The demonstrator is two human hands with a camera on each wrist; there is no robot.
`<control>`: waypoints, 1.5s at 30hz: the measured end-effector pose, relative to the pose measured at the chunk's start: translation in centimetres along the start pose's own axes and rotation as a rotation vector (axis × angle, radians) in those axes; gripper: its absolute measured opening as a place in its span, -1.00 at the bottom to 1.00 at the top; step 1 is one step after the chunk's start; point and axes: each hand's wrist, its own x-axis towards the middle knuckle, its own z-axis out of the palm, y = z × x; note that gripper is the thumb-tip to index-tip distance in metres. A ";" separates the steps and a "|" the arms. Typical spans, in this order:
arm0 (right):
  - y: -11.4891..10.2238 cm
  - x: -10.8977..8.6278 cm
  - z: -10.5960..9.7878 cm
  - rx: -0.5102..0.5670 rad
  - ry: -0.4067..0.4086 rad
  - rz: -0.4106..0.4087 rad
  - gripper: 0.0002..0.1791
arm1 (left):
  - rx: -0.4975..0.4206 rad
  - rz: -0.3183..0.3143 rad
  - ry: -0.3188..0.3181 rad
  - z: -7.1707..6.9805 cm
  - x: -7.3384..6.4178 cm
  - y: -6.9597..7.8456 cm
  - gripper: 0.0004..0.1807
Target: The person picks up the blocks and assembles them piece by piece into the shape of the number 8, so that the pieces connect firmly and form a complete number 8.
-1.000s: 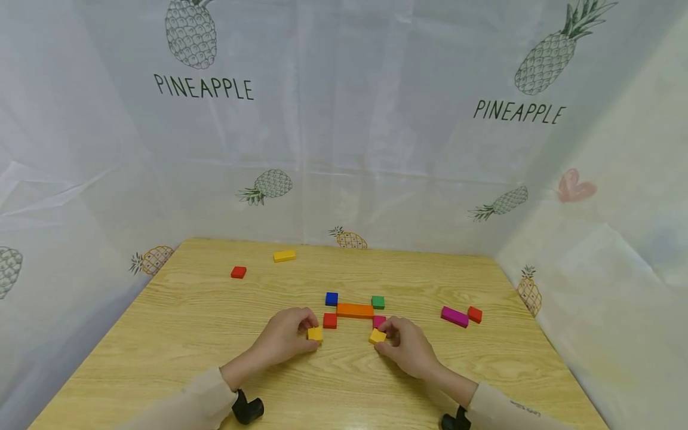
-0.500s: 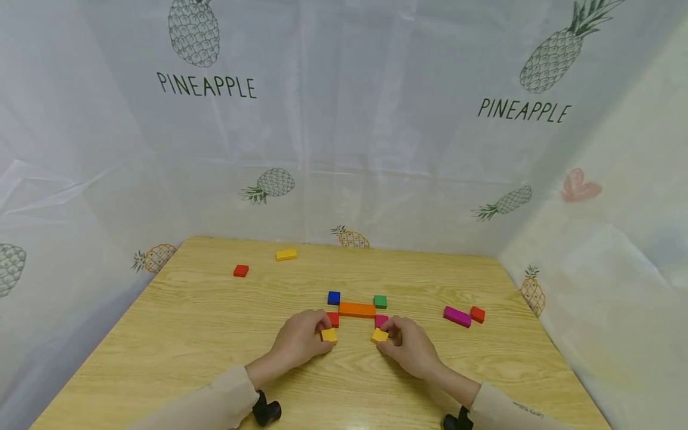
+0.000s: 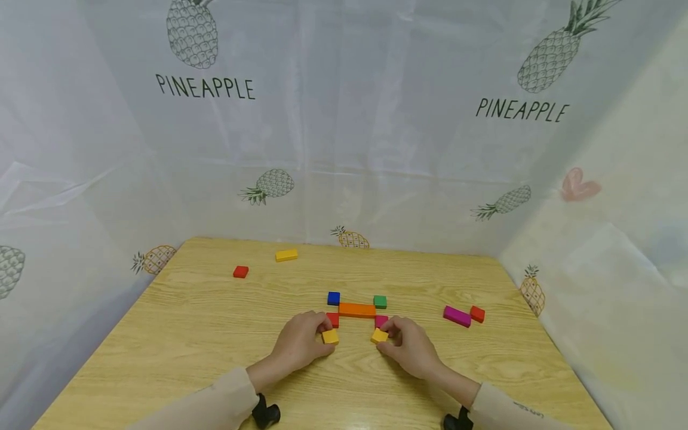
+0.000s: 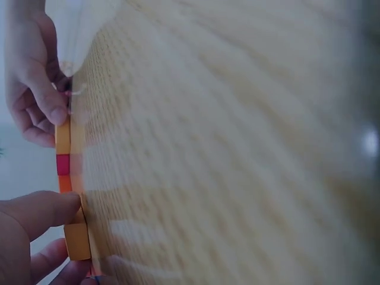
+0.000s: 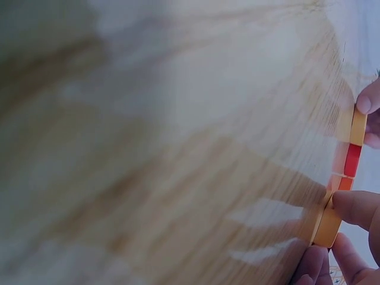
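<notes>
Left hand point(image 3: 300, 341) has its grip pinched on a small square yellow block point(image 3: 330, 337), right hand point(image 3: 411, 349) pinches a matching yellow block point(image 3: 379, 336), both roughly midway between the side edges of the wood-grain table point(image 3: 172, 334).

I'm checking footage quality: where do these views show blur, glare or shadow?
Head: fairly crisp, soft shadow beneath the right hand; left wrist: the light-brown wood-grain tabletop blurs toward the right, with a glare spot; right wrist: the tabletop's left side is blurred, pale reflections beside that hand's small square yellow block.
</notes>
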 end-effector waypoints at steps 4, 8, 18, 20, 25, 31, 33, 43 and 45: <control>-0.1 0.0 0.0 -0.001 0.001 -0.006 -0.73 | 0.006 0.012 0.004 0.0 -0.1 -0.1 -0.69; 0.0 0.1 0.0 0.001 0.007 -0.003 -0.73 | -0.001 0.021 0.019 0.0 -0.2 0.3 -0.71; -0.1 0.0 0.0 0.003 0.011 -0.004 -0.72 | -0.029 0.009 0.020 0.0 -0.2 0.7 -0.71; -0.1 0.0 0.1 0.003 0.012 -0.005 -0.72 | -0.030 0.009 0.022 0.1 -0.2 0.6 -0.71; -0.1 0.0 0.1 0.005 0.011 -0.008 -0.73 | -0.037 0.003 0.034 0.2 -0.2 0.4 -0.71; -0.1 0.1 0.1 0.002 0.012 -0.007 -0.73 | -0.027 -0.003 0.040 0.3 0.0 0.5 -0.72; -0.1 0.1 0.1 0.002 0.011 -0.007 -0.73 | -0.024 -0.007 0.040 0.3 0.0 0.5 -0.72; 0.0 0.0 0.1 0.000 0.006 -0.007 -0.73 | -0.031 -0.008 0.051 0.3 0.0 0.5 -0.71; 0.0 0.0 0.1 0.001 0.004 -0.003 -0.73 | -0.033 -0.003 0.049 0.3 0.0 0.5 -0.71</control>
